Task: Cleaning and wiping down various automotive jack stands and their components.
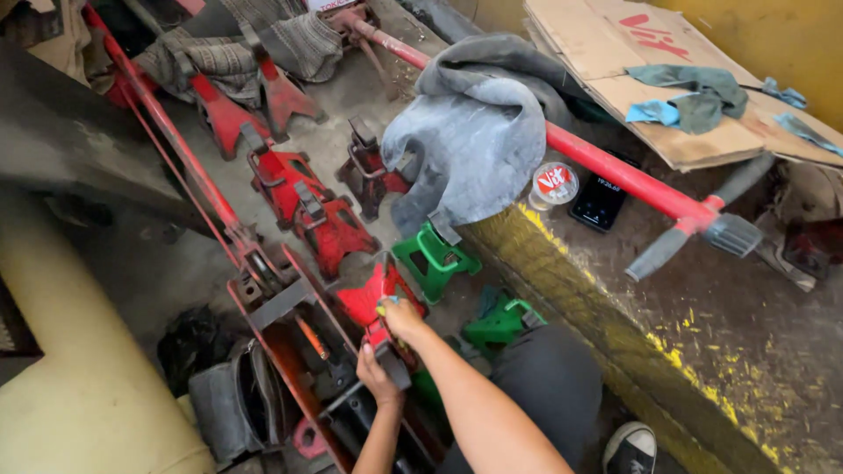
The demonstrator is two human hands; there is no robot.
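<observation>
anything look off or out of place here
Yes: a phone and a plastic cup sit on the grimy ledge right under the red jack handle. A grey rubber tube is slumped over that handle. Both hands grip a red jack stand.

red jack stand (379,303), green stands (435,259) (two), grey cloth (474,132)

Jack stand (379,303) under both hands at six o'clock, left hand (378,376) below right hand (402,318), two more stands (436,254) at its three o'clock, inner tube (474,140) draped at twelve, long handle (615,171) running toward two, phone (601,202) beneath it, cardboard (615,53) beyond
</observation>
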